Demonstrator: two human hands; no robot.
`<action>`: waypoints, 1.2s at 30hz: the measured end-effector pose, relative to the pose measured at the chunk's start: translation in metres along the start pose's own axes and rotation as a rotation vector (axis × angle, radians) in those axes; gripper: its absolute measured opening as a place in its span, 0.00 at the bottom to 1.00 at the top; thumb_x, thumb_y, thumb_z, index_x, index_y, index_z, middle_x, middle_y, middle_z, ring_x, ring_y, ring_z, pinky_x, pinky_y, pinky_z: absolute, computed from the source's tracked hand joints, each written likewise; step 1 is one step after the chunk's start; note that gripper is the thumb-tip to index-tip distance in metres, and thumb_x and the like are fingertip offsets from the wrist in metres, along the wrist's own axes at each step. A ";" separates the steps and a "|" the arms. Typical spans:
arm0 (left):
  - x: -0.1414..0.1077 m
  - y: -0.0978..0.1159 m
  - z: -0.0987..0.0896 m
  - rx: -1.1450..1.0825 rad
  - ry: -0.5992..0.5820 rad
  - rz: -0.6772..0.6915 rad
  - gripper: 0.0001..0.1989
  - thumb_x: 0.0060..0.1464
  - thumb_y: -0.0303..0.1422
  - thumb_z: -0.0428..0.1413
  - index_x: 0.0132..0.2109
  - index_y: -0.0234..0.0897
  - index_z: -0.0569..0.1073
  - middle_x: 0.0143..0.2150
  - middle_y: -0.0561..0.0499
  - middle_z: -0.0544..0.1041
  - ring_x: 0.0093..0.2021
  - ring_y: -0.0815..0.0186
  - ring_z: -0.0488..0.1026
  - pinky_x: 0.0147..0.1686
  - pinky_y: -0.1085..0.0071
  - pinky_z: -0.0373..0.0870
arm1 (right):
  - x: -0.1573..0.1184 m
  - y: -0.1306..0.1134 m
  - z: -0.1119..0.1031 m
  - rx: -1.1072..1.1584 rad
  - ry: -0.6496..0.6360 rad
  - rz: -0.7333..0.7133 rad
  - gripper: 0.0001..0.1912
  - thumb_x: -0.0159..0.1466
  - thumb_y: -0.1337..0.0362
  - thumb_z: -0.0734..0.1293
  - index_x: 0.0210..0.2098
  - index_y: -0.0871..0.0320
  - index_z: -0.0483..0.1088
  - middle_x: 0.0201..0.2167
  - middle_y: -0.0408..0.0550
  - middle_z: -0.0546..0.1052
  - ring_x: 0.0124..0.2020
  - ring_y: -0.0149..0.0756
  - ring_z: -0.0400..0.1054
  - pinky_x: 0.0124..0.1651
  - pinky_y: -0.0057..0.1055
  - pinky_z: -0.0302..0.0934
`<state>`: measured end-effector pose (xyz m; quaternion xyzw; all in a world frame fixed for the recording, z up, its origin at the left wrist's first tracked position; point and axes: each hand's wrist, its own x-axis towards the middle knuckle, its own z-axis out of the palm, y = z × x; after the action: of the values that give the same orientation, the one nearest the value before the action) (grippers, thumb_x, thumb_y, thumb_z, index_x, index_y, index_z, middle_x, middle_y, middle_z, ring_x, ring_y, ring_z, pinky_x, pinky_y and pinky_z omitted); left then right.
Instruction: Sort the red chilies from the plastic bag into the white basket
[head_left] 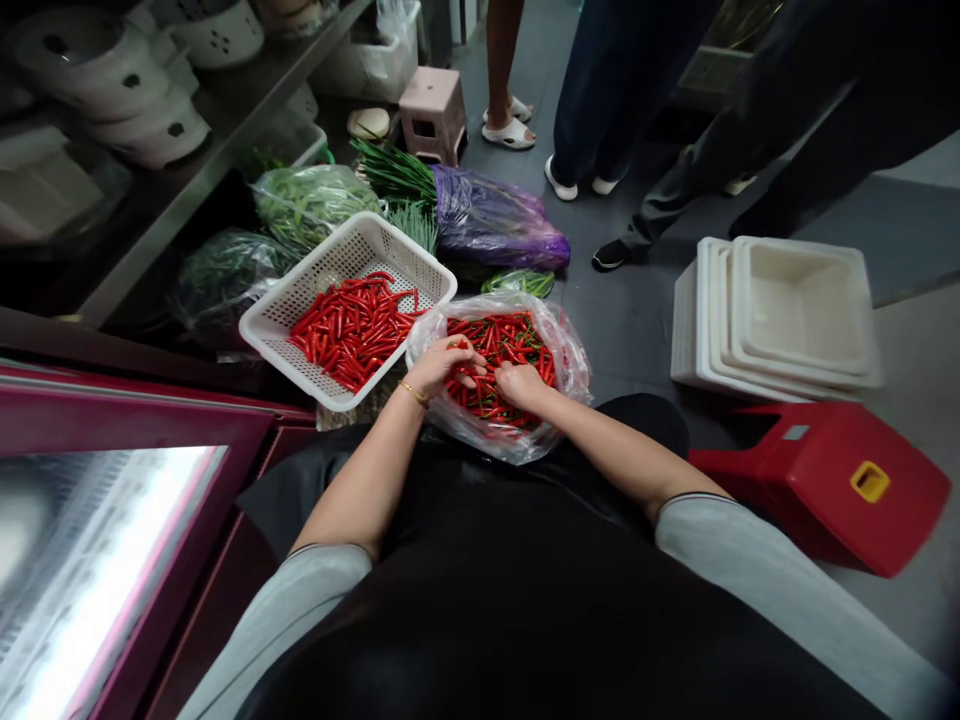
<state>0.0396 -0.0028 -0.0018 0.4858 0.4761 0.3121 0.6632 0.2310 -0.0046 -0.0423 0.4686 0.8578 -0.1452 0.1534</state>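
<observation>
My left hand point(448, 364) is over the near left side of a clear plastic bag point(574, 345), its fingers curled around red chili peppers that show between them. Beside it, my right hand point(521, 384) is closed in a pinch; whatever its fingertips hold is hidden. The bag stands open in front of my body, full of red chili peppers point(517, 328), some with green stems. To the left, a white perforated basket point(279, 325) holds a pile of red chili peppers without visible green stems point(352, 325).
Bagged greens point(319, 205) and a purple-wrapped bundle point(495, 215) lie beyond the basket. A pink stool point(433, 110) stands farther back. At right are stacked white bins point(806, 300) and a red plastic container point(862, 500). Several people's legs point(622, 80) are ahead.
</observation>
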 end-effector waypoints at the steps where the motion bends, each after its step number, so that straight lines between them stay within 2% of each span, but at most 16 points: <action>1: 0.005 -0.004 0.002 0.126 0.049 0.018 0.09 0.50 0.37 0.55 0.31 0.35 0.66 0.26 0.51 0.72 0.26 0.67 0.71 0.27 0.71 0.69 | 0.005 -0.003 -0.002 -0.007 -0.004 0.003 0.19 0.69 0.63 0.55 0.47 0.65 0.74 0.45 0.65 0.77 0.44 0.46 0.74 0.44 0.35 0.65; 3: 0.013 -0.009 0.008 0.476 0.128 0.080 0.06 0.50 0.33 0.55 0.29 0.36 0.68 0.26 0.50 0.72 0.28 0.65 0.72 0.31 0.70 0.69 | 0.011 -0.002 -0.010 0.004 -0.005 0.008 0.18 0.68 0.62 0.57 0.45 0.65 0.75 0.42 0.63 0.78 0.44 0.47 0.74 0.44 0.34 0.64; 5: 0.019 -0.013 0.013 0.792 0.147 0.153 0.03 0.50 0.30 0.56 0.30 0.36 0.71 0.28 0.49 0.74 0.33 0.63 0.73 0.37 0.69 0.69 | 0.011 0.008 -0.024 0.032 0.001 -0.025 0.18 0.67 0.59 0.59 0.42 0.63 0.76 0.40 0.61 0.79 0.43 0.46 0.74 0.42 0.32 0.62; 8: 0.023 -0.013 0.018 0.953 0.059 0.261 0.03 0.50 0.29 0.57 0.34 0.37 0.75 0.33 0.47 0.77 0.38 0.61 0.74 0.41 0.68 0.68 | 0.004 0.029 -0.046 0.173 0.062 -0.176 0.17 0.67 0.57 0.60 0.38 0.62 0.76 0.37 0.57 0.79 0.39 0.41 0.73 0.41 0.30 0.60; 11: 0.021 -0.007 0.019 0.763 0.053 0.390 0.03 0.50 0.30 0.57 0.33 0.36 0.76 0.35 0.47 0.76 0.38 0.64 0.73 0.42 0.69 0.68 | -0.008 0.045 -0.057 0.473 0.142 -0.264 0.21 0.69 0.55 0.56 0.38 0.63 0.74 0.30 0.50 0.77 0.30 0.34 0.70 0.37 0.28 0.60; 14: 0.014 0.000 0.014 0.320 0.149 0.365 0.07 0.50 0.35 0.59 0.33 0.35 0.74 0.29 0.51 0.73 0.29 0.69 0.69 0.32 0.73 0.67 | -0.016 0.046 -0.043 0.619 0.148 -0.198 0.24 0.70 0.51 0.53 0.42 0.63 0.72 0.29 0.47 0.76 0.27 0.32 0.68 0.35 0.29 0.60; 17: 0.005 0.003 0.004 -0.157 0.203 0.207 0.11 0.47 0.39 0.58 0.30 0.35 0.68 0.20 0.58 0.64 0.18 0.75 0.58 0.18 0.77 0.55 | -0.017 0.027 -0.013 0.394 0.101 -0.127 0.21 0.64 0.50 0.64 0.46 0.61 0.73 0.40 0.54 0.76 0.36 0.39 0.71 0.39 0.32 0.61; 19: 0.001 0.003 -0.004 -0.351 0.191 0.131 0.12 0.43 0.38 0.59 0.28 0.36 0.64 0.20 0.58 0.65 0.17 0.76 0.58 0.16 0.78 0.49 | -0.012 0.011 0.003 0.227 0.066 -0.102 0.19 0.63 0.55 0.65 0.48 0.59 0.72 0.46 0.56 0.75 0.39 0.41 0.71 0.40 0.33 0.61; 21: -0.002 0.001 -0.009 -0.405 0.152 0.064 0.13 0.40 0.36 0.59 0.29 0.36 0.63 0.22 0.56 0.67 0.18 0.75 0.61 0.15 0.78 0.49 | -0.005 0.003 0.006 0.166 0.037 -0.106 0.14 0.64 0.60 0.63 0.46 0.59 0.73 0.45 0.55 0.75 0.39 0.41 0.71 0.39 0.32 0.61; 23: -0.002 -0.002 -0.008 -0.343 0.146 -0.002 0.13 0.39 0.36 0.60 0.31 0.36 0.65 0.20 0.58 0.66 0.17 0.75 0.60 0.15 0.78 0.48 | 0.002 0.004 -0.006 0.212 0.065 -0.098 0.11 0.63 0.63 0.63 0.41 0.59 0.74 0.41 0.52 0.77 0.38 0.39 0.70 0.39 0.30 0.59; 26: 0.003 -0.005 0.005 -0.078 0.170 0.008 0.14 0.39 0.37 0.63 0.32 0.35 0.70 0.18 0.59 0.64 0.18 0.76 0.58 0.19 0.77 0.55 | 0.004 0.018 -0.039 0.393 0.207 -0.055 0.08 0.63 0.64 0.63 0.35 0.61 0.72 0.35 0.50 0.77 0.36 0.35 0.69 0.39 0.28 0.58; 28: 0.007 -0.005 0.017 0.143 0.159 0.097 0.15 0.39 0.38 0.65 0.32 0.34 0.73 0.22 0.56 0.69 0.23 0.72 0.64 0.26 0.74 0.62 | -0.001 0.025 -0.059 0.529 0.329 -0.049 0.08 0.63 0.63 0.62 0.33 0.62 0.70 0.32 0.49 0.76 0.34 0.33 0.67 0.39 0.28 0.58; 30: 0.010 -0.003 0.025 0.334 0.145 0.203 0.14 0.41 0.40 0.64 0.31 0.33 0.74 0.25 0.53 0.73 0.29 0.68 0.68 0.34 0.71 0.65 | -0.007 0.027 -0.067 0.702 0.415 -0.071 0.08 0.62 0.61 0.63 0.31 0.61 0.68 0.30 0.48 0.76 0.32 0.33 0.67 0.37 0.28 0.59; 32: 0.011 0.000 0.029 0.473 0.138 0.297 0.13 0.43 0.41 0.63 0.30 0.34 0.75 0.28 0.51 0.75 0.33 0.65 0.70 0.39 0.69 0.66 | -0.012 0.027 -0.063 0.988 0.383 -0.096 0.11 0.61 0.57 0.64 0.29 0.59 0.66 0.26 0.46 0.75 0.29 0.31 0.66 0.34 0.28 0.60; 34: 0.008 0.003 0.027 0.565 0.107 0.353 0.12 0.44 0.40 0.63 0.30 0.35 0.76 0.31 0.49 0.76 0.35 0.64 0.71 0.40 0.69 0.65 | -0.014 0.026 -0.049 1.348 0.254 -0.081 0.16 0.59 0.52 0.67 0.28 0.59 0.64 0.22 0.43 0.73 0.24 0.30 0.66 0.29 0.27 0.61; 36: 0.004 0.006 0.022 0.599 0.074 0.346 0.11 0.45 0.39 0.63 0.29 0.35 0.75 0.29 0.50 0.75 0.33 0.65 0.71 0.39 0.70 0.65 | -0.012 0.021 -0.032 1.642 0.142 0.002 0.20 0.54 0.49 0.71 0.27 0.58 0.63 0.18 0.41 0.71 0.19 0.28 0.64 0.24 0.25 0.59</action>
<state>0.0615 -0.0053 0.0041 0.7208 0.4807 0.2839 0.4108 0.2511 0.0098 -0.0102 0.4402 0.4858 -0.6961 -0.2926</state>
